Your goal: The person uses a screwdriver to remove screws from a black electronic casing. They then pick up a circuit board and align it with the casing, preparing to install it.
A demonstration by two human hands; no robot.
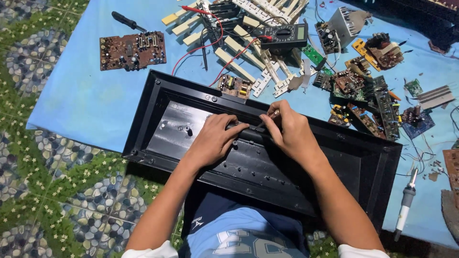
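Across the person's lap, seen from the head camera, lies a long black plastic keyboard casing (287, 162), open side up, its far edge resting on a pale blue cloth (86, 95) spread over a floor patterned with green and pebble shapes.

Near the middle of the casing, the left hand (215, 138) lies palm down with fingers curled over a small dark part (237, 127); how firmly it grips cannot be told. Just beside it, the right hand (287, 131) is mostly closed, pinching what looks like a thin metal tool (268, 118) whose tip points toward that same part.

Beyond the casing's far edge sit a small green and yellow circuit board (235, 86), loose cream piano keys (239, 52), and a dark multimeter (285, 36) with red leads. Further left of the casing lie a brown circuit board (132, 50) and a black-handled screwdriver (125, 20). To the casing's right is a heap of assorted boards (368, 91), and a white-handled soldering iron (405, 205) lies off its right end.

The casing is likely light yet stiff, broad enough to flex if lifted by one corner; its raised rims at both long sides look like the surest hold. The little part under the fingers seems delicate and best steadied gently.
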